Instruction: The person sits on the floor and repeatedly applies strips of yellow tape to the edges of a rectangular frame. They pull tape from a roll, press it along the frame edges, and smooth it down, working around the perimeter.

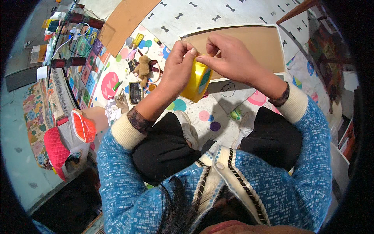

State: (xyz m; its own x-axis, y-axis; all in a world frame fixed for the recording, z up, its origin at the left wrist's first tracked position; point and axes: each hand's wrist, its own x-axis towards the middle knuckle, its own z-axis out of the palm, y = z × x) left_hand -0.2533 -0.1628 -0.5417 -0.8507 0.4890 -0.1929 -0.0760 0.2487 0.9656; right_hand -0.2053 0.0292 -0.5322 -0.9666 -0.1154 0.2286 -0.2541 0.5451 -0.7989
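Observation:
In front of my knees, my left hand point(179, 63) grips a wide roll of glossy yellow adhesive tape point(193, 84). The roll is tilted, and a green patch shows on its inner side. My right hand point(229, 60) comes in from the other side with its fingers curled. Its thumb reaches the top edge of the roll, close to my left thumb. Whether the right fingers pinch the tape's end is hard to see. Beyond the hands lies a flat tan board with a white border point(251, 44). A grey card with a line-drawn animal point(229, 92) lies below it.
Left of my hands, a brown plush toy point(143, 68), a small dark rectangular case point(136, 92) and a yellow bottle point(138, 39) lie on the patterned floor mat point(187, 105). A red-rimmed container point(84, 128) stands farther left. A wooden leg point(296, 11) slants in at upper right.

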